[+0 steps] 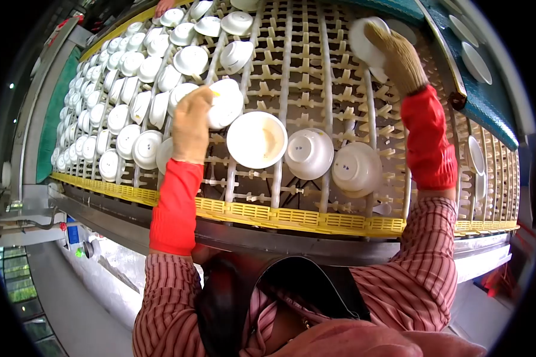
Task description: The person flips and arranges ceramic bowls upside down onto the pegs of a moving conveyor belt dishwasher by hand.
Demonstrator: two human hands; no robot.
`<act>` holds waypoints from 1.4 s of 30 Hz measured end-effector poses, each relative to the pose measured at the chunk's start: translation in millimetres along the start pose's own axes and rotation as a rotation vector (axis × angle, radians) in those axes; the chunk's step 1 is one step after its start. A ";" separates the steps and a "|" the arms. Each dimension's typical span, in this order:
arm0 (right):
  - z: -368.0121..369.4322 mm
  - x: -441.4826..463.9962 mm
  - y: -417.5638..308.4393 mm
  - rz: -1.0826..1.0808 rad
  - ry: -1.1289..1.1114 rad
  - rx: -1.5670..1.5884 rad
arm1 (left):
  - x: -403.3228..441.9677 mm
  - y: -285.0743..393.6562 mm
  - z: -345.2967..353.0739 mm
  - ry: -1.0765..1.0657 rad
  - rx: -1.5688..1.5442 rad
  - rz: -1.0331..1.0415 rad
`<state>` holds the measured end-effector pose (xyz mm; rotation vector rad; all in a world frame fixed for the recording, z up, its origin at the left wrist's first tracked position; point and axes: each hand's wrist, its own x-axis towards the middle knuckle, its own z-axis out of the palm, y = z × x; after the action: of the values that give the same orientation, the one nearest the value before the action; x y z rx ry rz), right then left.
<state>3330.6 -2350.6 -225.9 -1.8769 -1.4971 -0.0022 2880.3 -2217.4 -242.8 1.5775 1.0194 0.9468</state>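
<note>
My left hand [192, 125], in a tan glove, is closed on the rim of a white bowl [225, 106] that stands tilted on the pegged rack. In the same kind of glove, my right hand [399, 56] grips a white dish [363, 43] at the far right, its fingers over the upper edge. Below the left hand's bowl, a white bowl [244, 140] faces up with a brownish mark inside. Two overturned bowls, one near the middle [309, 153] and one farther right [356, 169], lie beside it.
Rows of white bowls [125, 62] fill the left of the pegged conveyor [304, 71]. A yellow slotted edge [292, 219] runs along my side. At the upper right, a blue-green surface [488, 122] carries several white dishes [475, 62]. Another person's hand [164, 7] shows at the far edge.
</note>
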 end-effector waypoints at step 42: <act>37.9 72.2 250.4 0.348 0.159 -0.980 | -14.7 8.5 41.1 -0.065 0.759 0.877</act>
<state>3550.4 -2285.0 -355.3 -2.7861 -1.1001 -0.8326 2914.7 -2245.4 -244.2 2.7972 0.6370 1.1134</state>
